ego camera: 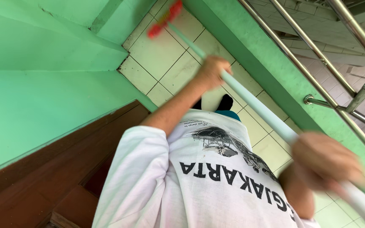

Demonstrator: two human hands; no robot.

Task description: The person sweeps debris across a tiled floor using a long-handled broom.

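Observation:
I hold a long broom with both hands. Its pale mint handle (pixel 254 105) runs diagonally from the lower right to a blurred red bristle head (pixel 164 19) resting on the cream tiled floor (pixel 161 55) at the top. My left hand (pixel 212 71) grips the handle low down, with the arm stretched out. Close to the camera and blurred, my right hand (pixel 328 162) grips the handle's upper part. My white printed T-shirt (pixel 199 181) fills the bottom middle.
Green painted walls (pixel 43 97) close in the narrow tiled floor on the left and right. A brown wooden door (pixel 43 185) is at the lower left. Steel stair railings (pixel 339 46) run along the right, with tiled steps beyond. My dark-socked foot (pixel 225 102) stands on the tiles.

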